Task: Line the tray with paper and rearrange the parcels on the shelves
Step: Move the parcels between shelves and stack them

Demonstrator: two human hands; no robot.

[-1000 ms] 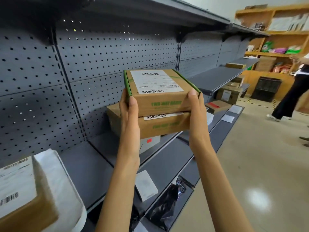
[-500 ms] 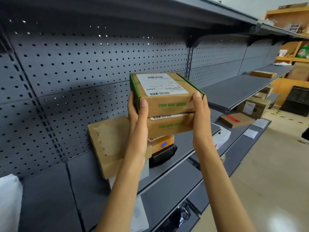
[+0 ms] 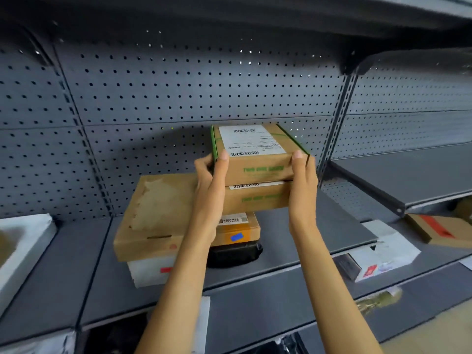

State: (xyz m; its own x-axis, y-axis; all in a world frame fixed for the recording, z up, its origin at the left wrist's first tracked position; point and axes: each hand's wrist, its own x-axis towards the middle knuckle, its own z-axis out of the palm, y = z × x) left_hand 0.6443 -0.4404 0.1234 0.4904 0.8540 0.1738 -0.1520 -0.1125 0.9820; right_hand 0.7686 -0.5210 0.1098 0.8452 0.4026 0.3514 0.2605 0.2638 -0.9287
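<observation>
Two stacked brown parcels with green print are held between my hands above the grey shelf (image 3: 319,233). The top parcel (image 3: 255,154) carries a white barcode label; the lower parcel (image 3: 258,199) sits under it. My left hand (image 3: 210,185) grips the stack's left side and my right hand (image 3: 302,185) grips its right side. Just below the stack rest an orange-topped box (image 3: 237,229) on a black package (image 3: 233,254). To the left a flat brown box (image 3: 155,215) lies on a white box (image 3: 148,273).
A white paper-lined tray (image 3: 23,241) sits at the far left of the shelf. On the right lie a white parcel (image 3: 380,254) and a brown box with red tape (image 3: 439,232). A perforated back panel (image 3: 178,98) rises behind; an upper shelf (image 3: 408,172) is at right.
My view has swung left toward the shelf. Both hands carried the two stacked parcels over the orange box and black package, close to the back panel.
</observation>
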